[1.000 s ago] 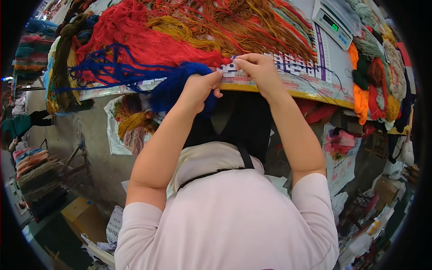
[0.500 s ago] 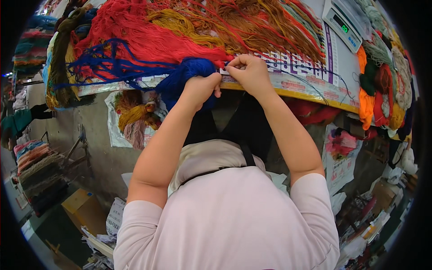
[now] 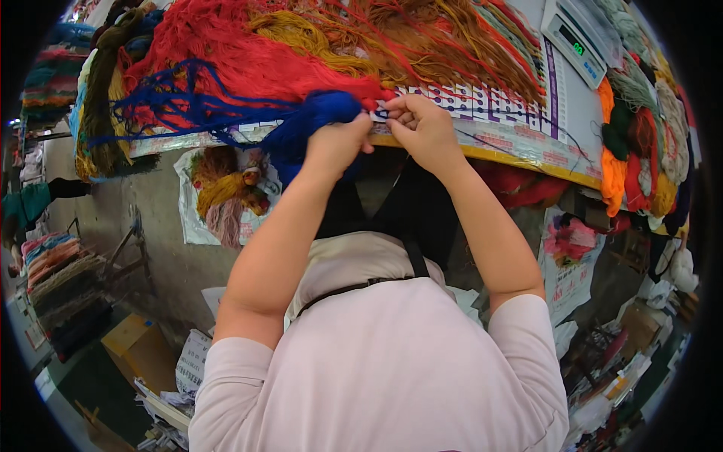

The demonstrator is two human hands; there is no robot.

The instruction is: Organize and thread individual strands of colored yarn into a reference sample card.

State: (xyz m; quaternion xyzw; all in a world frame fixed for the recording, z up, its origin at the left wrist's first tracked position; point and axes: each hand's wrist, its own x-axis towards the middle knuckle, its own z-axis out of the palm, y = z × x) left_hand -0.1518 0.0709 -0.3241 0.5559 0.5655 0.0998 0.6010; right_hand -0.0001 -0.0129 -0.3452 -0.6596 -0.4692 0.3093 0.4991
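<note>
A hank of blue yarn [image 3: 305,124] lies along the table's front edge, part of it hanging over. My left hand [image 3: 340,143] is closed around its right end. Close beside it, my right hand [image 3: 422,126] pinches with thumb and fingertips at a blue strand where the hank's end meets the printed card. Coral-red yarn [image 3: 248,64] spreads behind both hands, its gathered tip just beyond my fingers. The white card [image 3: 520,117] with a row of punched holes and purple print lies under the yarn ends, and loose dark strands trail across it to the right.
Mustard yarn [image 3: 301,45] and brown yarn [image 3: 452,45] cover the far table. A digital scale [image 3: 576,45] stands at the back right, with orange yarn [image 3: 610,158] hanging near it. Below the table at left lies a bag of mixed yarn [image 3: 226,188]. Another person's sleeve [image 3: 30,203] shows far left.
My right hand has shifted slightly right and its fingers have opened a little from the earlier tight pinch. The left hand keeps its hold on the blue hank, nearly unmoved.
</note>
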